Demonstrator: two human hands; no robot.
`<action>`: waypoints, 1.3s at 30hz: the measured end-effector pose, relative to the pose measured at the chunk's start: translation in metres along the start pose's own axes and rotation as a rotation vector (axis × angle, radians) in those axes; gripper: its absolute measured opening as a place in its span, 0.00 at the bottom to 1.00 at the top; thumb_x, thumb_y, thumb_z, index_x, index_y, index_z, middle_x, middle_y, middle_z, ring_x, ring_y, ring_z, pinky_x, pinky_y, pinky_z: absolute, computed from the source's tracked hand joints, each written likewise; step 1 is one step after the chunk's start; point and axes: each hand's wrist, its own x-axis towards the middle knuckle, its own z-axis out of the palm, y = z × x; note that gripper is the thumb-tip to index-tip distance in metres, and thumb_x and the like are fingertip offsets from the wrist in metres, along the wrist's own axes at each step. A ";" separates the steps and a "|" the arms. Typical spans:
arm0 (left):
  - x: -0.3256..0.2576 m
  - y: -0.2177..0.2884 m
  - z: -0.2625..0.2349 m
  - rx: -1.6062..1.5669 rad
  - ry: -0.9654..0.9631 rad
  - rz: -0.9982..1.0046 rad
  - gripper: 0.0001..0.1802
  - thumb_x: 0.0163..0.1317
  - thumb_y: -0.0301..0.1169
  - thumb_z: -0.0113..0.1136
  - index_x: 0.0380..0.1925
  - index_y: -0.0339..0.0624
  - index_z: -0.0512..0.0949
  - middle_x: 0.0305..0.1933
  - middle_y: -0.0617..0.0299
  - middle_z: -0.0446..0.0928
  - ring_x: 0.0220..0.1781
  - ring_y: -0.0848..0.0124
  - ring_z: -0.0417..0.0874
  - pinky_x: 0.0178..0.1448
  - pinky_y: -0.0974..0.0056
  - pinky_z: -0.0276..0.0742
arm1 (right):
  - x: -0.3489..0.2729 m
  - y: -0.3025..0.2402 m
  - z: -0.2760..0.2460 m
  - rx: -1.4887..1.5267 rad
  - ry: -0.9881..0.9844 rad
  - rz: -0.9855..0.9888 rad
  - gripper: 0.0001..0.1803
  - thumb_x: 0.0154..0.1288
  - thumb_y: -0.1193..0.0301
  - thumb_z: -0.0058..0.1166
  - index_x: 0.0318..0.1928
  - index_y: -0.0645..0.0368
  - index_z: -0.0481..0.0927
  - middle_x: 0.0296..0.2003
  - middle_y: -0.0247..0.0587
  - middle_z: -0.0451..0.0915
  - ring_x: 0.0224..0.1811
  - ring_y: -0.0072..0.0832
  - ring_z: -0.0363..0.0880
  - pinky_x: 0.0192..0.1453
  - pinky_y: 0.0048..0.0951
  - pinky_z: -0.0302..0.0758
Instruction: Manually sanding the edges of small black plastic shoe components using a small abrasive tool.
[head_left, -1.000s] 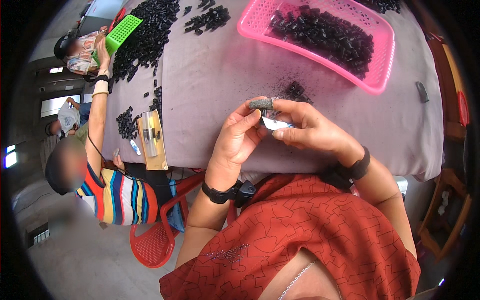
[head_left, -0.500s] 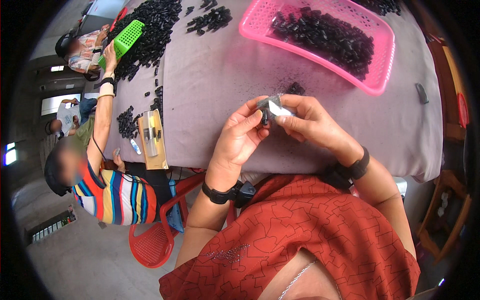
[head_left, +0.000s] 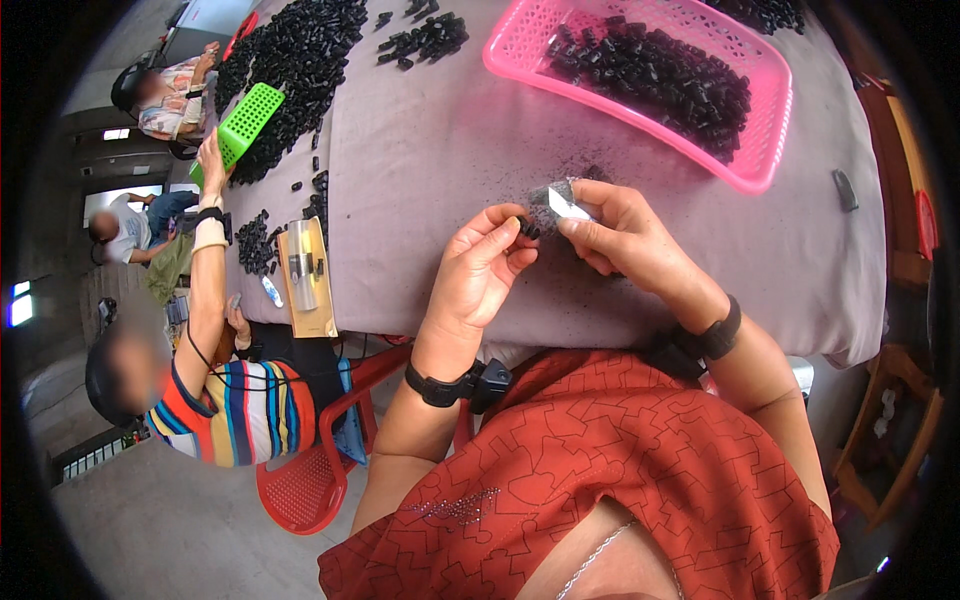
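Observation:
Over the table's near part, my left hand (head_left: 482, 256) pinches a small black plastic piece (head_left: 528, 229) between thumb and fingertips. Just to its right, my right hand (head_left: 628, 228) is closed on a flat, bright blade-like piece (head_left: 568, 206) with a greyish edge. A short gap parts the blade-like piece from the black piece. Black crumbs (head_left: 570, 165) lie scattered on the cloth beyond my fingers, and a few black pieces there are partly hidden by my right hand.
A pink perforated basket (head_left: 640, 112) of black pieces stands beyond my hands. More black pieces heap at the far left (head_left: 300, 75), where a person in a striped shirt (head_left: 235, 415) holds a green basket (head_left: 250, 118). A yellowish tray (head_left: 318, 322) lies left; a dark curved piece (head_left: 846, 190) right.
My hands have drawn apart, separating the blade-like piece from the black piece. The neighbour's arm has drawn back slightly, and the green basket has tilted and come nearer.

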 end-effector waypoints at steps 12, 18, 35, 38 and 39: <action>0.003 -0.016 0.015 0.020 -0.033 -0.047 0.08 0.68 0.26 0.54 0.46 0.41 0.76 0.43 0.61 0.80 0.45 0.71 0.82 0.51 0.67 0.79 | 0.000 0.002 0.001 0.023 -0.001 -0.077 0.09 0.67 0.68 0.56 0.40 0.60 0.75 0.23 0.25 0.72 0.19 0.10 0.64 0.21 0.16 0.60; -0.001 -0.011 0.013 0.179 -0.091 -0.066 0.10 0.68 0.28 0.55 0.48 0.40 0.76 0.43 0.59 0.80 0.45 0.71 0.82 0.49 0.68 0.79 | 0.000 0.003 -0.002 0.010 -0.016 -0.065 0.10 0.67 0.67 0.55 0.41 0.61 0.75 0.24 0.27 0.73 0.19 0.10 0.64 0.21 0.16 0.61; -0.001 -0.004 0.011 0.108 -0.042 -0.102 0.08 0.66 0.28 0.57 0.44 0.42 0.77 0.39 0.60 0.82 0.38 0.72 0.84 0.42 0.69 0.78 | -0.003 0.002 0.002 -0.051 -0.006 -0.074 0.11 0.67 0.67 0.55 0.45 0.60 0.77 0.26 0.23 0.72 0.22 0.10 0.64 0.24 0.16 0.61; 0.001 -0.002 0.007 -0.021 0.022 -0.067 0.09 0.66 0.30 0.57 0.45 0.43 0.77 0.39 0.63 0.82 0.39 0.73 0.82 0.45 0.67 0.77 | -0.005 -0.003 0.002 -0.066 -0.047 -0.065 0.13 0.67 0.66 0.55 0.48 0.60 0.76 0.27 0.23 0.73 0.24 0.09 0.64 0.25 0.16 0.62; 0.001 -0.002 0.006 -0.022 0.022 -0.067 0.09 0.66 0.30 0.57 0.45 0.43 0.77 0.39 0.63 0.82 0.39 0.73 0.82 0.45 0.67 0.77 | -0.006 -0.004 0.002 -0.080 -0.074 -0.062 0.15 0.68 0.66 0.54 0.50 0.60 0.76 0.28 0.23 0.73 0.25 0.09 0.64 0.25 0.15 0.61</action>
